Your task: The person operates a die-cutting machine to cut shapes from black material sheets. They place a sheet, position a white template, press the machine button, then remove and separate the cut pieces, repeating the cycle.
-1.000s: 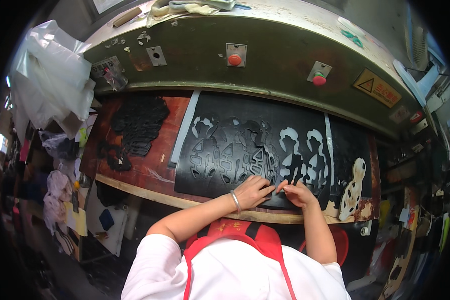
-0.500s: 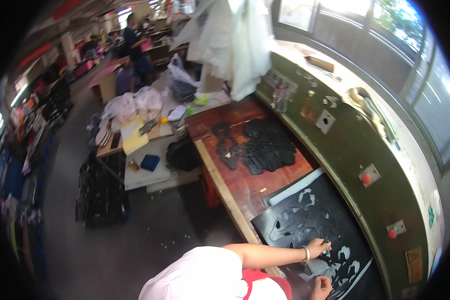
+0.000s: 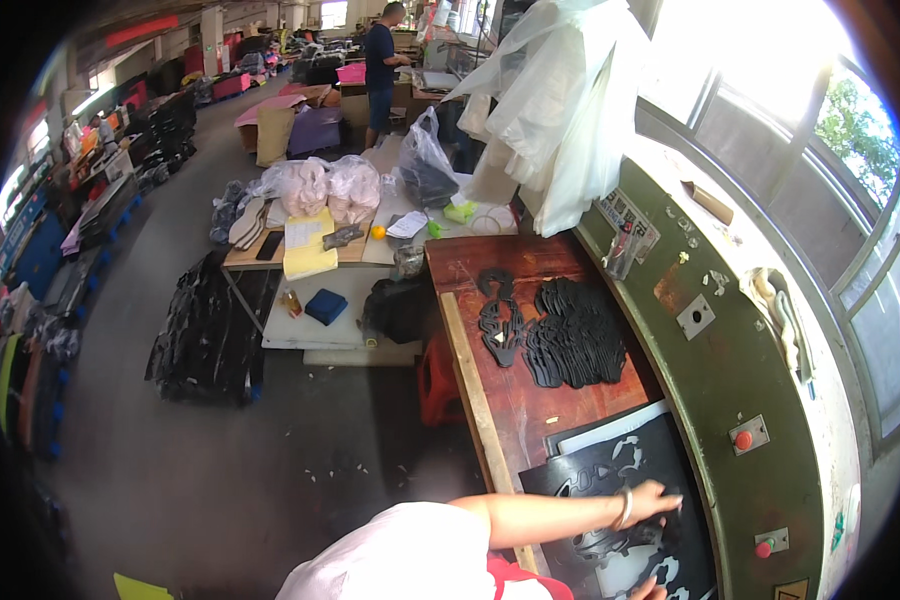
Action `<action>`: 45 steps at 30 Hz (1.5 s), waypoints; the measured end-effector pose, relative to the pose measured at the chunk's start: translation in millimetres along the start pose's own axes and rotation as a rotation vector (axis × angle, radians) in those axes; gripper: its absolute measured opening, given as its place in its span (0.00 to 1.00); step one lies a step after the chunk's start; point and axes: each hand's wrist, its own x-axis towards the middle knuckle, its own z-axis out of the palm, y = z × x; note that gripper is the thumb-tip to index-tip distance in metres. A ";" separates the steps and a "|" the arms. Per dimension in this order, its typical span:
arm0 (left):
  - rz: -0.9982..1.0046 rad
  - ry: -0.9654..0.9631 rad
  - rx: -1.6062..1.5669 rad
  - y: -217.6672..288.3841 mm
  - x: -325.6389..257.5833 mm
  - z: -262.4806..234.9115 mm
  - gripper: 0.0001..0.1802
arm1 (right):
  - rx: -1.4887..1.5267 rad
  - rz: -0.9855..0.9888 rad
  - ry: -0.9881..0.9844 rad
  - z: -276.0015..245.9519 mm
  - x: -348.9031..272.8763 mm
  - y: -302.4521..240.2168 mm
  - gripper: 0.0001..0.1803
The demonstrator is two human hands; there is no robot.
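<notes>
Head view: black cut-out sheet [image 3: 665, 460] lying on red table [image 3: 470, 262] beneath left hand [image 3: 652, 503], fingers curling, and right hand [image 3: 649, 590]; cannot tell either grip. Printed label [image 3: 632, 222] showing on green machine [image 3: 720, 385], lettering blurred.

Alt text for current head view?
A person's left hand with a wrist bracelet is over a black cut-out sheet on a reddish workbench; the right hand partly shows at the lower edge. Black cut pieces lie piled farther along; a co-worker stands in the background.
</notes>
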 end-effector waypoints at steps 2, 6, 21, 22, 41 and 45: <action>-0.122 -0.114 -0.026 -17.1 -30.7 10.7 0.12 | 0.051 0.032 -0.100 17.0 4.9 -20.4 0.32; -0.380 -0.167 0.042 -44.4 -63.5 13.1 0.13 | -0.069 0.197 -0.067 39.8 8.4 -21.2 0.36; 0.278 0.250 -0.284 122.1 48.2 15.1 0.15 | -0.078 0.012 0.233 66.9 -3.3 127.1 0.23; 0.344 0.194 -0.236 152.8 55.3 21.7 0.15 | -0.011 0.029 0.213 64.9 -2.8 125.8 0.25; 0.273 -0.127 0.802 68.4 -9.1 -58.2 0.06 | 1.202 0.414 -0.877 59.4 6.2 68.8 0.13; 0.517 -0.215 0.858 100.4 1.0 -33.9 0.07 | 1.074 0.267 -1.021 68.1 19.5 65.7 0.21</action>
